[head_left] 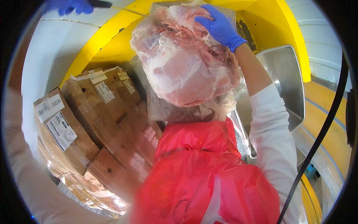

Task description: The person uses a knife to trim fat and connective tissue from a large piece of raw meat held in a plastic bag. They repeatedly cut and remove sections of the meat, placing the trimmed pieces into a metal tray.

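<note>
A large piece of raw meat [182,71], pale pink with white fat, lies on a clear plastic sheet [158,112] in front of me. At its upper right edge, my right hand [220,28], in a blue glove, grips the meat with the fingers curled into a fold. My left hand [69,5], also blue-gloved, is partly cut off at the top left. It is closed round the dark handle of a knife [100,3], whose thin blade reaches toward the meat's upper left. Where the blade ends is hard to make out.
Brown cardboard boxes [104,108] with white labels are stacked on the left. A yellow frame [100,39] curves behind the meat. To the right stands a steel tub [289,82]. A black cable [320,138] hangs at far right, and a red apron [205,168] covers my front.
</note>
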